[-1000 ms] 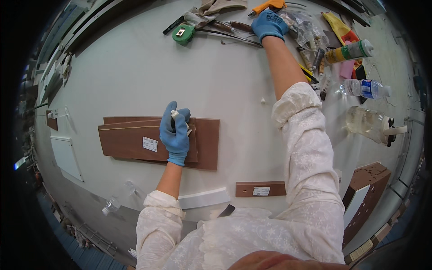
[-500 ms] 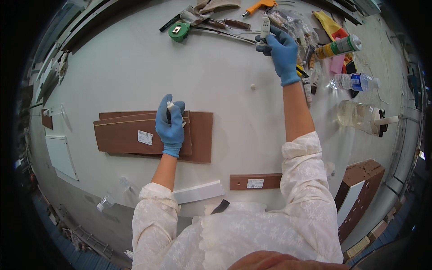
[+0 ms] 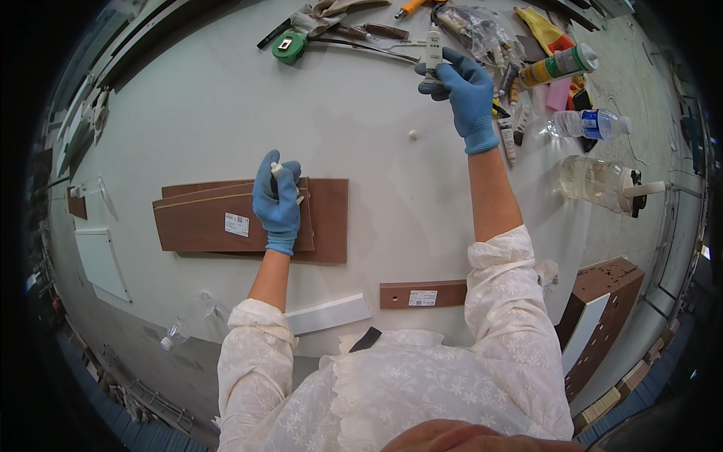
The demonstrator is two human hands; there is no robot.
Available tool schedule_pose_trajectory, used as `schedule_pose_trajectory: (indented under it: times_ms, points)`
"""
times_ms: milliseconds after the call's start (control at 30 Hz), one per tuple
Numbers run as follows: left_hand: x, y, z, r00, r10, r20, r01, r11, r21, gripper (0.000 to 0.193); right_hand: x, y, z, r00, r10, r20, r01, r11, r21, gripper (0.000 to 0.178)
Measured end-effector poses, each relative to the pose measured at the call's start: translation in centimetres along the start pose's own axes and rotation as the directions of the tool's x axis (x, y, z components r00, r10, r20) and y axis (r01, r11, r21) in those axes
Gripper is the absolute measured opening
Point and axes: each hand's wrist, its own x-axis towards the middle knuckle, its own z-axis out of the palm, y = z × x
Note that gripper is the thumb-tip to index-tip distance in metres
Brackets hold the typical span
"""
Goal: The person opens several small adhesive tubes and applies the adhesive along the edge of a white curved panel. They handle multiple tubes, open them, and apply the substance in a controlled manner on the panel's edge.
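On my feed, nearest, a brown strip (image 3: pixel 399 295) lies at 5 o'clock. At 9 o'clock, the left hand (image 3: pixel 277 207) is over stacked brown panels (image 3: pixel 196 226), fingers curled around a white-tipped object (image 3: pixel 276 170); I can't tell if the hand touches them. The right hand (image 3: pixel 467 87), at 1 o'clock, has its fingers closed on the lower end of a small pale tube (image 3: pixel 434 49). I judge it light, soft-walled and easily squeezed, so I'd pinch it low and gently. The pale bench (image 3: pixel 369 128) looks smooth. Farther, a green tape measure (image 3: pixel 289 47) sits at 11 o'clock; long dark rails (image 3: pixel 143 49) lie beyond 10 o'clock.
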Motion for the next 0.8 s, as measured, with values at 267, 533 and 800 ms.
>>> schedule_pose_trajectory:
  times_ms: [267,533,800]
  points:
    - [0.0,0.0,0.0,1.000,-0.020,-0.001,0.020,1.000,-0.002,0.040,-0.3,1.0,0.0,1.000,0.024,0.002,-0.024,0.999,0.028,0.036]
    - [0.1,-0.2,-0.1,1.000,-0.014,0.013,0.014,1.000,-0.009,0.039,-1.1,4.3,-1.3,0.972,0.232,-0.042,-0.235,0.937,-0.258,0.037]
    - [0.2,-0.6,-0.2,0.999,0.025,0.038,-0.024,0.999,-0.023,0.043,-6.3,5.5,-1.2,0.916,-0.351,0.195,0.291,0.243,-0.925,0.019]
